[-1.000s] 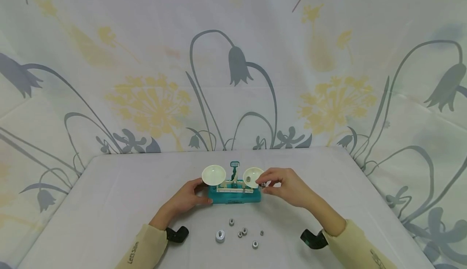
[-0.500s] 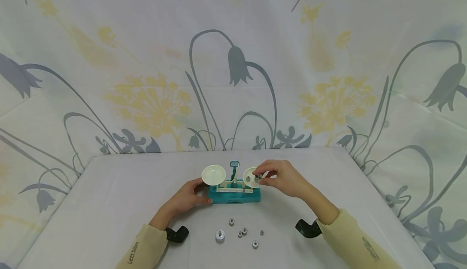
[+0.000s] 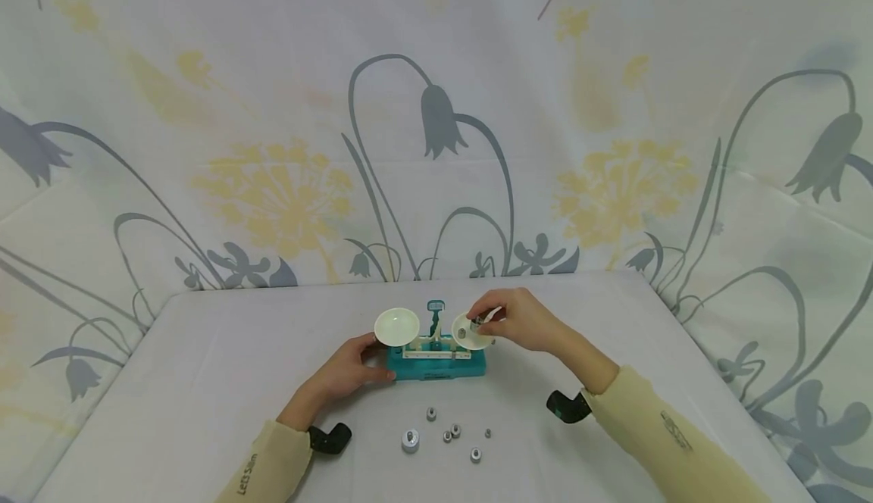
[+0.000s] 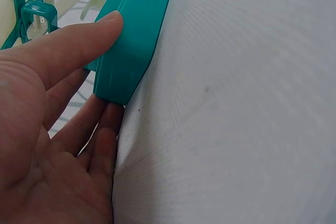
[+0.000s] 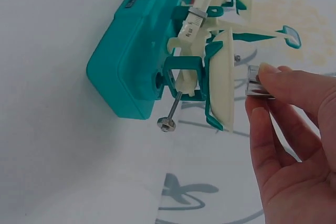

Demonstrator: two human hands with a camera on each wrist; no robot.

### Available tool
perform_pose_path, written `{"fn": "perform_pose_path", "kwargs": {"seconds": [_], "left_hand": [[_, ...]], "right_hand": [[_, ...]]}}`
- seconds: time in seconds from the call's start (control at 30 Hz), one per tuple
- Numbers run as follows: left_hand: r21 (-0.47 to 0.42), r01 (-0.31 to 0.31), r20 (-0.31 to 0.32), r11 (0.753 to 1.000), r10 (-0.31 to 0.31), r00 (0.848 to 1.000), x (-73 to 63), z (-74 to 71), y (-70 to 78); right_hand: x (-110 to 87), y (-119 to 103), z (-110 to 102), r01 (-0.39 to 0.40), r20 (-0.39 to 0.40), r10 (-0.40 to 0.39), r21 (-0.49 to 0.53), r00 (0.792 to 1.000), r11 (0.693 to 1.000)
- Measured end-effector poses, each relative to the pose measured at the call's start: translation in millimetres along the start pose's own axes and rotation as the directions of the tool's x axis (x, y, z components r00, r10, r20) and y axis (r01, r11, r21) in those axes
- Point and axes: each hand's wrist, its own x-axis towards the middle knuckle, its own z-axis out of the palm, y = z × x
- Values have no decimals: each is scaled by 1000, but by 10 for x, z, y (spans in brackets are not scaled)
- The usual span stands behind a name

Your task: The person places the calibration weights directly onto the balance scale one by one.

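A teal balance scale (image 3: 436, 369) with two cream pans stands on the white-covered table. My left hand (image 3: 349, 370) holds the left end of its base, thumb (image 4: 100, 35) on the front and the other fingers behind. Over the right pan (image 3: 472, 344), my right hand (image 3: 521, 321) pinches a shiny cylindrical metal weight (image 5: 257, 82) between thumb and fingers. In the right wrist view that weight is just off the pan's upper face. A smaller weight (image 3: 461, 332) sits in the right pan. Nothing lies in the left pan (image 3: 397, 326).
Several knobbed metal weights lie in front of the scale, the largest weight (image 3: 410, 442) at left and a tiny one (image 3: 487, 433) at right. A threaded adjusting nut (image 5: 166, 124) sticks out from the beam's right end. A flower-patterned curtain (image 3: 436, 207) hangs behind the table.
My right hand has moved left and up from beside the right pan to over it, carrying the weight. The left hand stays at the scale's base.
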Motion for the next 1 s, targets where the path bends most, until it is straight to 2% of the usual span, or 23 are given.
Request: {"fn": "perform_pose_path", "kwargs": {"seconds": [0.33,0.5,0.83,1.0], "left_hand": [[-2,-15,11,1000,15,1000,3,-19,-2],[-2,-9,9,1000,9,1000,7,-22,4],[-11,-7,10,1000,7,1000,4,-13,-3],[-8,5,7,1000,-4,1000,-4,-9,-6]], "right_hand": [[114,17,-10,-2,50,5,-64,999,998],[161,-7,-21,-28,87,37,-106,996,994],[200,-5,23,-108,103,116,-76,988,991],[197,0,39,-121,114,129,-75,985,990]]}}
